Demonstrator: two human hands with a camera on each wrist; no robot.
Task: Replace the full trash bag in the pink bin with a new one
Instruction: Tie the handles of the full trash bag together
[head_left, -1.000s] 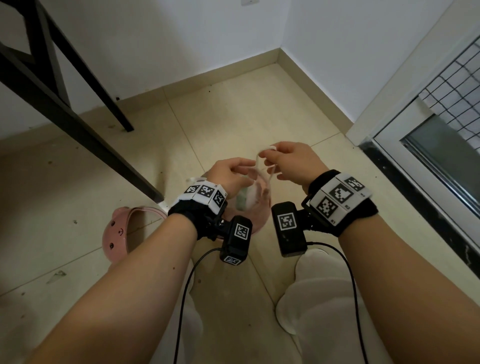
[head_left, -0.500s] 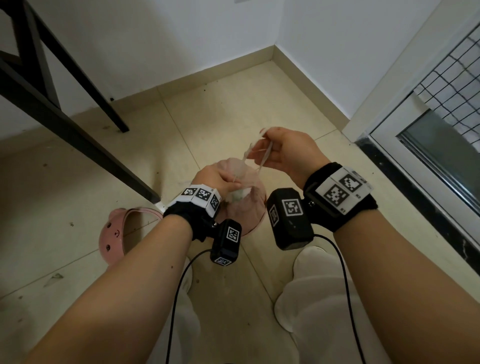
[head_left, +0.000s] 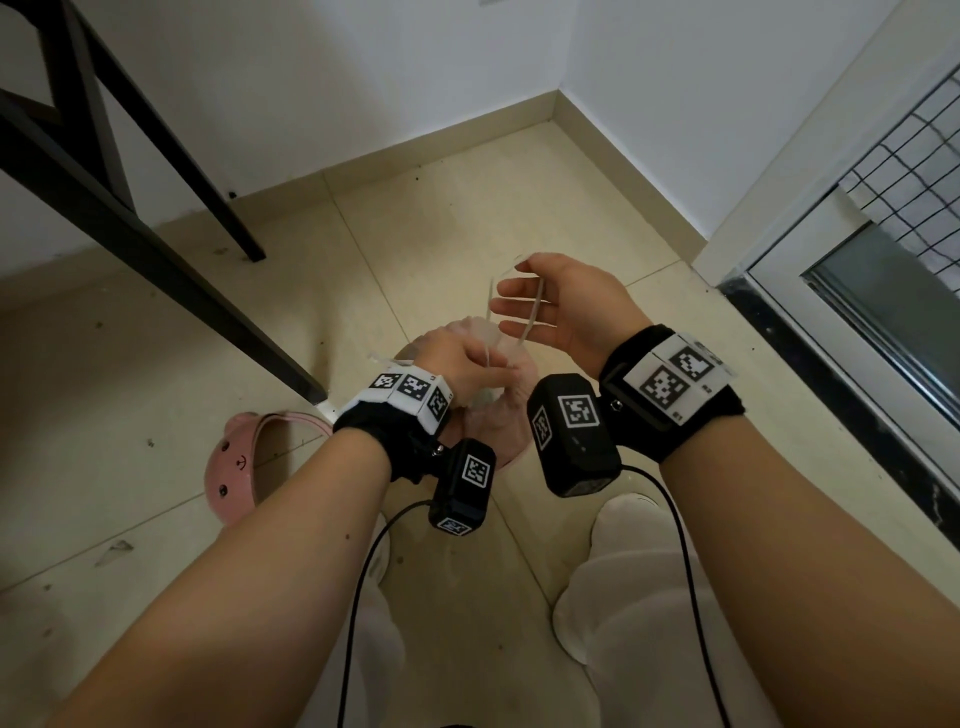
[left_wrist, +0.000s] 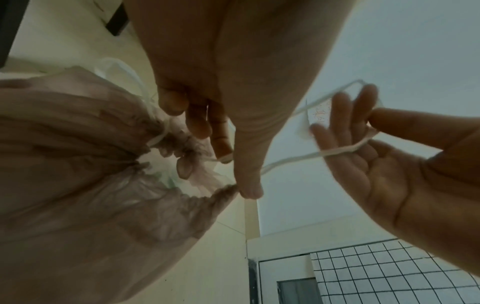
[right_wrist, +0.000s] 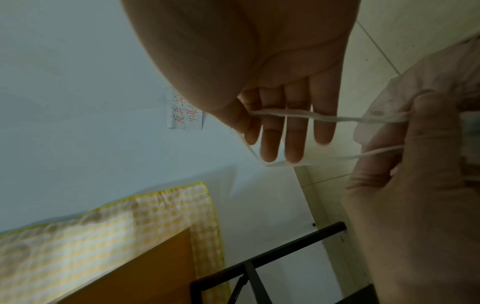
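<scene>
A: Where does the trash bag lie, and which hand holds it?

B: The pinkish translucent bag hangs between your forearms, above the tiled floor, with its mouth gathered into pleats. Your left hand has its fingers curled at the puckered neck, and the white drawstring passes under its thumb. The left wrist view shows the neck drawn nearly closed, with a small opening left at the centre.

A: And the right hand?

B: Your right hand is raised just beyond the left, palm turned toward it, fingers straight and slightly spread. The drawstring loop is hooked over those fingers and runs back, as two strands, to the left hand. The thumb lies beside the loop; whether it presses the string against a finger, you cannot tell.

A: Where is the pink bin?

B: It lies tipped on the floor to your left, near the foot of a black table leg. A small face is printed on its side. Its open mouth points toward the bag, and your left forearm hides the lower part.

A: What else frames the scene?

B: White walls meet in the corner ahead, with a handwritten note taped to one of them. A door with a wire grille stands at your right. The right wrist view shows a yellow checked cloth draped over a wooden tabletop.
</scene>
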